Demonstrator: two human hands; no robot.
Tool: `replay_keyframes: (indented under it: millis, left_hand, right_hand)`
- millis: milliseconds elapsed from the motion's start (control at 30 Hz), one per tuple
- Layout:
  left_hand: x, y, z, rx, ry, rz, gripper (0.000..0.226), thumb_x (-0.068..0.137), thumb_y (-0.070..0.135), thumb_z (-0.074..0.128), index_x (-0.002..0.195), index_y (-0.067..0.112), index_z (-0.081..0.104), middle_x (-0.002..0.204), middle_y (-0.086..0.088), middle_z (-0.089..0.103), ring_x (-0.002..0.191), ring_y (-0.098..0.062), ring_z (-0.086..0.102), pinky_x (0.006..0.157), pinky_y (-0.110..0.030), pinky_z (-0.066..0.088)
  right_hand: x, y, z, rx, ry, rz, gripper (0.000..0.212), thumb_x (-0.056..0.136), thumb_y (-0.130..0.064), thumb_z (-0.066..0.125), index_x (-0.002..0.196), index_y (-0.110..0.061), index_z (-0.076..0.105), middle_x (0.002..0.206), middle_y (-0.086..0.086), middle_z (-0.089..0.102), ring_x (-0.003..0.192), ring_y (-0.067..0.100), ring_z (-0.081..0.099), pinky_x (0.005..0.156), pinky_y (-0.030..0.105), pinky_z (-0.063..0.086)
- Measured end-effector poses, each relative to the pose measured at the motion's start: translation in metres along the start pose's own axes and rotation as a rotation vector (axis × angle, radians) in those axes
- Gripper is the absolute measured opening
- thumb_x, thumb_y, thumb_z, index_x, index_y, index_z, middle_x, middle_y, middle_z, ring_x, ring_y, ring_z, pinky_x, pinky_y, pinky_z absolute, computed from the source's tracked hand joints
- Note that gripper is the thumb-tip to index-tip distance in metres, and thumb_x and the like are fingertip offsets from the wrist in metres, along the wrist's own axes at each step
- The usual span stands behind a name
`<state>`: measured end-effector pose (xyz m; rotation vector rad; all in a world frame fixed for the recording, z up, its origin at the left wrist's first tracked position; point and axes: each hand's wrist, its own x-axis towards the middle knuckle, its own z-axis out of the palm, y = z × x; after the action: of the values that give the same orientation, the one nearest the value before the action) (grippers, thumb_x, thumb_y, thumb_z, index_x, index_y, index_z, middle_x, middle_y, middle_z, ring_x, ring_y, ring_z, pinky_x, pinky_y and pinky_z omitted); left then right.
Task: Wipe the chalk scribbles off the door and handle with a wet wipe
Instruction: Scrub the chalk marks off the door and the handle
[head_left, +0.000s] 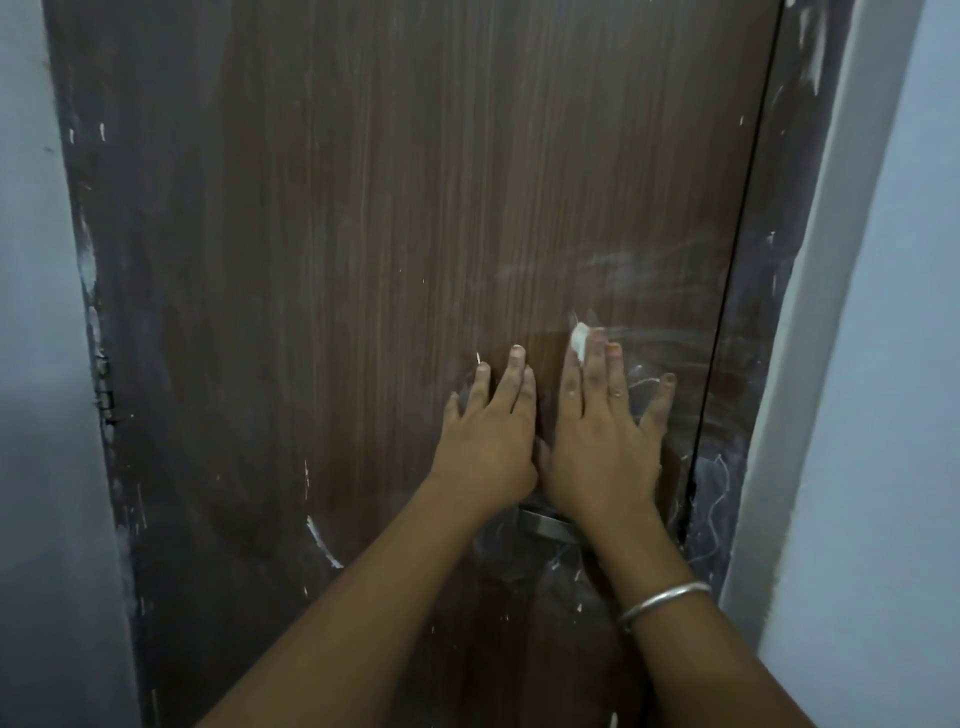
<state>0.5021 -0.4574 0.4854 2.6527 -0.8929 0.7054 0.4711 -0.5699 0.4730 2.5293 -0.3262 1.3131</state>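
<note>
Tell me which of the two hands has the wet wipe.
The right hand, the one with the silver bangle: the white wipe shows at its index fingertip against the door. The left hand lies flat beside it, holding nothing.

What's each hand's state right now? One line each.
Left hand: open, flat on the door, holding nothing.
Right hand: open, pressing the wet wipe against the door.

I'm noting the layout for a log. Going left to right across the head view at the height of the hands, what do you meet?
left wall → door → left hand → right hand → door frame → right wall
</note>
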Motion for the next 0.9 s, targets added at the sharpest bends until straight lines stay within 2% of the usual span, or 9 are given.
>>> replay_keyframes:
  millis: [100,200,267,433,533,600,700,800,900]
  left_hand:
    - [0.000,0.001,0.000,-0.007,-0.011,-0.016,0.077,0.089,0.021,0.048,0.147,0.011,-0.002,0.155,-0.001,-0.021,0.143,-0.032,-0.008,0.113,-0.053,0.010]
    - [0.001,0.005,-0.003,-0.008,0.001,-0.014,0.069,0.093,0.026,0.041,0.147,0.007,0.003,0.156,-0.008,-0.016,0.143,-0.034,-0.004,0.116,-0.050,0.010]
    - [0.001,0.009,-0.005,0.016,-0.005,-0.013,0.069,0.093,0.027,0.043,0.146,0.004,0.004,0.155,-0.013,-0.014,0.143,-0.032,-0.002,0.116,-0.048,0.009]
    - [-0.001,0.012,-0.008,0.045,-0.039,-0.013,0.077,0.087,0.021,0.049,0.146,0.002,0.002,0.154,-0.017,-0.015,0.143,-0.030,-0.004,0.116,-0.049,0.008]
    - [-0.001,0.014,-0.008,0.042,-0.044,-0.022,0.077,0.088,0.022,0.047,0.145,0.002,0.001,0.154,-0.017,-0.016,0.143,-0.030,-0.004,0.116,-0.050,0.009]
    - [-0.001,0.015,-0.008,0.039,-0.053,-0.027,0.078,0.088,0.023,0.049,0.146,0.002,0.000,0.154,-0.016,-0.017,0.143,-0.030,-0.004,0.115,-0.049,0.010]
    - [-0.001,0.012,-0.009,0.054,-0.072,-0.020,0.083,0.086,0.021,0.054,0.146,0.003,0.000,0.154,-0.015,-0.018,0.143,-0.030,-0.004,0.116,-0.048,0.011]
    - [-0.002,0.011,-0.009,0.069,-0.082,-0.007,0.082,0.086,0.021,0.053,0.146,0.003,-0.001,0.154,-0.015,-0.018,0.143,-0.030,-0.004,0.116,-0.048,0.009]
    - [-0.001,0.012,-0.009,0.053,-0.065,-0.003,0.074,0.090,0.020,0.046,0.146,0.002,0.001,0.154,-0.017,-0.016,0.143,-0.032,-0.002,0.116,-0.047,0.011]
  right_hand:
    - [-0.003,0.000,0.001,0.044,0.010,0.079,0.094,0.084,-0.054,0.049,0.145,-0.008,-0.006,0.151,0.012,-0.020,0.139,0.022,-0.015,0.105,0.058,-0.020]
    - [0.000,0.000,0.002,0.055,0.018,-0.020,0.080,0.091,-0.043,0.046,0.147,-0.008,0.002,0.152,0.010,-0.015,0.142,0.023,-0.008,0.106,0.060,-0.012]
    - [0.006,0.004,-0.001,0.043,0.032,-0.061,0.074,0.093,-0.044,0.043,0.147,-0.010,0.006,0.152,0.009,-0.014,0.144,0.023,-0.002,0.106,0.061,-0.012]
    - [0.001,0.008,-0.003,0.072,0.032,0.133,0.089,0.085,-0.056,0.042,0.147,-0.007,0.000,0.151,0.013,-0.016,0.144,0.027,-0.006,0.105,0.059,-0.016]
    - [-0.003,0.004,0.000,0.046,-0.033,-0.026,0.091,0.085,-0.049,0.045,0.144,-0.007,-0.011,0.150,0.011,-0.023,0.142,0.025,-0.015,0.105,0.060,-0.015]
    - [0.004,0.007,-0.002,0.023,-0.013,-0.090,0.086,0.088,-0.049,0.043,0.146,-0.009,-0.005,0.151,0.009,-0.023,0.142,0.022,-0.013,0.105,0.061,-0.015]
    - [0.011,0.014,-0.008,0.034,0.046,0.087,0.089,0.086,-0.058,0.040,0.148,-0.009,-0.001,0.154,0.011,-0.017,0.144,0.026,-0.006,0.105,0.060,-0.016]
    - [0.004,0.011,-0.009,0.094,0.051,0.224,0.098,0.082,-0.059,0.048,0.147,-0.002,0.003,0.155,0.020,-0.006,0.143,0.032,0.000,0.107,0.060,-0.008]
    - [-0.005,0.009,-0.002,0.077,-0.008,0.030,0.097,0.083,-0.059,0.045,0.145,-0.006,-0.008,0.152,0.015,-0.019,0.142,0.028,-0.013,0.107,0.059,-0.011]
